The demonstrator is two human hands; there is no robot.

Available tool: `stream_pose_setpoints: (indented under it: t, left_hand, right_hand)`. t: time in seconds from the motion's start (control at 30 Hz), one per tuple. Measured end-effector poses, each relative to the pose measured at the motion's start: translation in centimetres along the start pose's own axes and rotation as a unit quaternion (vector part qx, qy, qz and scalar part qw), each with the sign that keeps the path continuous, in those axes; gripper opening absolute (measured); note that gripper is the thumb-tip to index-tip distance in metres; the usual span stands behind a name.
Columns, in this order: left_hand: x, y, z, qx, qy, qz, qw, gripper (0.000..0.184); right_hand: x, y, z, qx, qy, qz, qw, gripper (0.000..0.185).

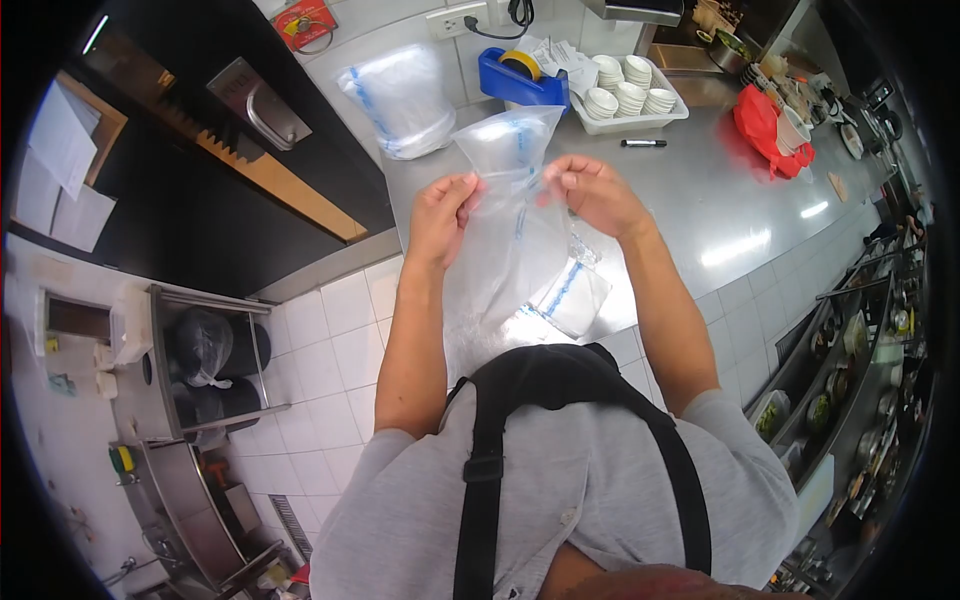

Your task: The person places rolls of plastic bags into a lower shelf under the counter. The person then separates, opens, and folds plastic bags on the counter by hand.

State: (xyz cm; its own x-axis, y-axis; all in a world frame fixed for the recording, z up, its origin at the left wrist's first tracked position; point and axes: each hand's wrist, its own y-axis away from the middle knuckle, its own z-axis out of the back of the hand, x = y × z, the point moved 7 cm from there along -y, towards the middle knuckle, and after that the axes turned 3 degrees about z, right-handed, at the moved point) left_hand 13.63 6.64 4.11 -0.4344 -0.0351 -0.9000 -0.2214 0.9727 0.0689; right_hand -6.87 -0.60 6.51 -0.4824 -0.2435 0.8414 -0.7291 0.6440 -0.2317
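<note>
Between my two hands a clear plastic bag (513,215) with a blue printed stripe is held up over the steel counter. My left hand (441,215) pinches its left side with thumb and fingers. On the other side my right hand (597,192) pinches the bag's right edge. The top of the bag flares out above my hands, and its lower part hangs toward my apron. Under and right of it, another clear packet with a blue stripe (572,295) lies on the counter. A stack of clear bags (398,100) rests beyond my left hand, near the wall.
Behind the bag stands a blue tape dispenser (523,80). To its right are a white tray (632,123) with stacked small white dishes, a black marker (643,143) and a red bag (762,130). A dark door (190,120) is at the left, shelving (840,350) at the right.
</note>
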Motion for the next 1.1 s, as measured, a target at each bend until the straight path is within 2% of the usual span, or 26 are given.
stream_pose_setpoints:
  t: [0.17, 0.27, 0.37, 0.47, 0.57, 0.67, 0.77, 0.87, 0.97, 1.07, 1.1]
  left_hand:
    - [-4.3, -2.4, -2.6, -0.013, -0.056, -0.023, 0.998, 0.020]
    - [-4.4, -4.4, -2.0, -0.061, -0.036, -0.016, 0.997, 0.019]
    - [-2.8, -5.2, -1.5, -0.127, 0.055, 0.030, 0.990, 0.020]
    - [-0.4, -6.6, 0.1, -0.141, 0.068, 0.048, 0.987, 0.022]
    - [2.2, -6.3, 1.2, -0.168, 0.039, 0.042, 0.984, 0.022]
    - [7.2, -8.1, 4.5, -0.163, -0.006, 0.099, 0.982, 0.022]
    - [6.6, -7.6, 5.0, -0.140, -0.053, 0.098, 0.984, 0.016]
    - [2.0, -4.8, 3.5, -0.149, -0.125, -0.114, 0.974, 0.031]
    - [-2.4, -2.1, -1.3, -0.085, -0.076, -0.218, 0.969, 0.051]
    - [-3.7, -2.8, -4.9, -0.080, -0.107, -0.276, 0.952, 0.056]
    - [-2.8, -4.0, -5.0, -0.074, -0.128, -0.257, 0.955, 0.057]
  right_hand:
    - [4.0, -4.1, 2.6, -0.169, 0.167, 0.012, 0.971, 0.018]
    - [3.7, -6.7, 3.6, -0.185, 0.239, 0.036, 0.953, 0.020]
    - [1.1, -8.3, 5.2, -0.208, 0.295, -0.005, 0.932, 0.017]
    - [-0.8, -8.9, 6.5, -0.230, 0.285, -0.039, 0.930, 0.017]
    - [-2.4, -8.5, 6.9, -0.214, 0.238, -0.085, 0.944, 0.014]
    - [-5.5, -7.3, 8.8, -0.225, 0.316, -0.216, 0.896, 0.015]
    - [-4.9, -6.2, 9.2, -0.228, 0.311, -0.236, 0.892, 0.030]
    - [-1.2, -6.6, 10.0, -0.023, 0.416, -0.070, 0.906, 0.056]
    - [1.9, -6.2, 3.3, 0.013, 0.337, -0.034, 0.941, 0.076]
    - [-1.4, -7.9, 2.9, -0.010, 0.359, -0.013, 0.933, 0.081]
    - [-2.3, -8.3, 2.8, -0.035, 0.366, -0.020, 0.930, 0.080]
